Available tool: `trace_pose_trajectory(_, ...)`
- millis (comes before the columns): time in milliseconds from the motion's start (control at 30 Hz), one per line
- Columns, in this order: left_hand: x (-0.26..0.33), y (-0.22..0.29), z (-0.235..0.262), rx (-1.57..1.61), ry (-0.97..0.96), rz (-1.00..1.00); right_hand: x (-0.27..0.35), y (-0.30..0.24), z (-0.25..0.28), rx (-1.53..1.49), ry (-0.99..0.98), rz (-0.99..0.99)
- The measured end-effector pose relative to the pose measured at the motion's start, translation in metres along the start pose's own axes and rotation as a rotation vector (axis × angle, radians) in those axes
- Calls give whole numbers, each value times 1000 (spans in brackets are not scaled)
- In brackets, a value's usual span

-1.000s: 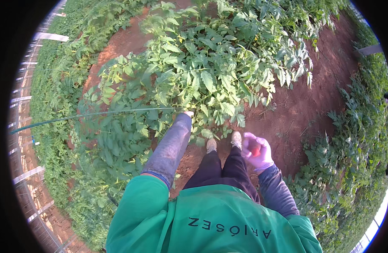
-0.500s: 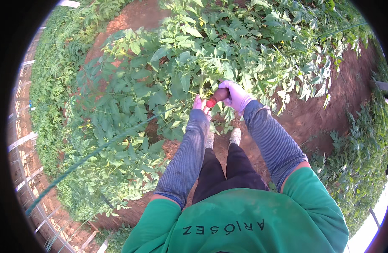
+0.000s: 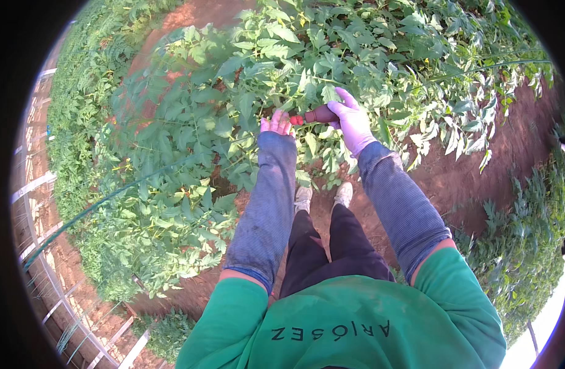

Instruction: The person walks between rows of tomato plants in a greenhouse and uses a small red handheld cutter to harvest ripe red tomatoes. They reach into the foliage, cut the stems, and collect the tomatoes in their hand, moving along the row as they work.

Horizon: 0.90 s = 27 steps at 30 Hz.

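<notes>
My right hand [image 3: 351,123], in a pale purple glove, is closed round a dark red-brown handle [image 3: 319,114] that points left into the tomato plant [image 3: 282,55]. A small red piece [image 3: 296,120] shows at the handle's left end; whether it is fruit or part of the tool is unclear. Just left of it, my left hand [image 3: 276,125] in a pink glove reaches into the leaves with its fingers up. Foliage hides its palm. Both grey-blue sleeves stretch forward above my shoes [image 3: 322,197].
Bare red soil [image 3: 454,184] forms a path on the right, with another row of plants [image 3: 522,246] beyond. A green line [image 3: 110,197] runs diagonally across the left plants. White stakes and rails [image 3: 43,246] edge the far left.
My right hand rose from beside my legs up into the plant and met my left hand. The hands now sit slightly apart, with the handle between them.
</notes>
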State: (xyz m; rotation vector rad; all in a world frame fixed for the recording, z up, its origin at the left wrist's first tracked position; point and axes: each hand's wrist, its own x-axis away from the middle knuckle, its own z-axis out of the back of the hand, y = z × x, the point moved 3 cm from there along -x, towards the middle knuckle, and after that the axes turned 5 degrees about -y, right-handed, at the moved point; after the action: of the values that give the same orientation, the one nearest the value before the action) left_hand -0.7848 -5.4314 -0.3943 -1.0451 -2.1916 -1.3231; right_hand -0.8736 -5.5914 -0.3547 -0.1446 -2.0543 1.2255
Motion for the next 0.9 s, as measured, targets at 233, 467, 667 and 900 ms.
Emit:
trace_pose_trajectory(233, 1, -8, 19, 36, 49, 113, 20, 2, -15, 377, 92, 315)
trace_pose_trajectory(467, 3, -11, 26, 33, -16, 70, 34, 13, -29, 463, 83, 331)
trace_pose_trajectory(667, 13, -6, 25, -68, -26, 142, 46, 11, -19, 485, 224, 409)
trace_pose_trajectory(900, 18, -2, 36, -61, -23, 166, 47, 17, -33, 509, 220, 446)
